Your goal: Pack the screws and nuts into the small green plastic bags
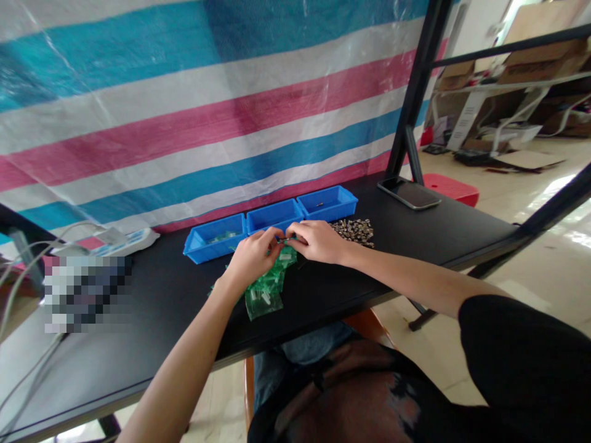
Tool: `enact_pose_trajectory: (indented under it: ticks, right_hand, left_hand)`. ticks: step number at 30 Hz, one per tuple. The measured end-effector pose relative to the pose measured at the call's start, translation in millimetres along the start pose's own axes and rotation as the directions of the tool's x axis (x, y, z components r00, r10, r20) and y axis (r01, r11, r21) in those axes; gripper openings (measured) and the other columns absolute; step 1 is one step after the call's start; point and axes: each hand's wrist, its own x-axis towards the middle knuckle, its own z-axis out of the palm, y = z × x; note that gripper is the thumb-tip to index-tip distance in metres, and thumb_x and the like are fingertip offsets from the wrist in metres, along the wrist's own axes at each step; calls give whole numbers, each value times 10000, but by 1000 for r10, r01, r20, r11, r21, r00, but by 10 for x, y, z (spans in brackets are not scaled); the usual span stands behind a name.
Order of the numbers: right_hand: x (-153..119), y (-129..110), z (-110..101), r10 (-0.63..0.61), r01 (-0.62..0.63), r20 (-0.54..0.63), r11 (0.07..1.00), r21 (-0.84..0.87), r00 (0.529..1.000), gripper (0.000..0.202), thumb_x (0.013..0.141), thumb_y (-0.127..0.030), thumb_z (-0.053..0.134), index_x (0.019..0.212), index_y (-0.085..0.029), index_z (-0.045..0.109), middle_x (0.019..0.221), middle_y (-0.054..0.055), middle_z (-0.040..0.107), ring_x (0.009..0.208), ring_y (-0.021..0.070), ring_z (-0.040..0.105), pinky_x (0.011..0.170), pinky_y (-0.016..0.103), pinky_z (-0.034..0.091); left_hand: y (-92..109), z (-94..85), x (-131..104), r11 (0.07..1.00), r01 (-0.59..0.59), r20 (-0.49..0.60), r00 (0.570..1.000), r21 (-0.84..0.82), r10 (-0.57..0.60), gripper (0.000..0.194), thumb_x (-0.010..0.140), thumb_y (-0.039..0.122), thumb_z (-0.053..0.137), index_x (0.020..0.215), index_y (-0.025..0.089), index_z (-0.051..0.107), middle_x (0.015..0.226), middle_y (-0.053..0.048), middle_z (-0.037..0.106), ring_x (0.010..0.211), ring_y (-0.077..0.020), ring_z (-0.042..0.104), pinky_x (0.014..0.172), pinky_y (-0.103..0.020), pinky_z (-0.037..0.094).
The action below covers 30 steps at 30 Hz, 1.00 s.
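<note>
Step in hand, as I read it: two-handed close work on one small part (285,240), too small and blurred to identify. It sits between the hands, over the far end of the green bags (263,300), in front of the mid bin (273,216)

Left hand (255,252): thumb and forefinger look closed on the part's left end, other fingers curled in. Right hand (319,241): same pinch on the other end, fingers bent, knuckles up. Tips near each other, no wide gap on either hand. Can't tell if it's one piece or two being joined

Next move, my judgement: calls for both pinches steady and lined up, small fingertip motion only, since a slip would likely drop the part onto the bags

Pose: left forearm comes up from the bottom edge, angled right; right forearm comes in from the right, nearly level, elbow out by the black sleeve (521,351). Wrists look fairly straight, hands low over the bench (161,320)

Around: left bin (215,250) has some clear bits (223,236); right bin (333,213) has a small dark bit (319,203); metal pile (357,232) lies just beyond the right hand; phone (410,193) well apart at far right
</note>
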Motion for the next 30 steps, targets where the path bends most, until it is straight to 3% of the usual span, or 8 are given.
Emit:
enact_pose_trajectory:
  ticks: [30]
  right_hand:
    - [5, -3, -7, 26, -25, -7, 999, 21, 1000, 72, 829, -212, 550, 799, -156, 585, 621, -2, 555, 597, 115, 494, 580, 218, 297]
  left_hand:
    - [-7, 0, 4, 1000, 5, 4, 1000, -12, -5, 174, 829, 247, 462, 979, 201, 537, 737, -3, 619, 659, -149, 591, 611, -241, 432]
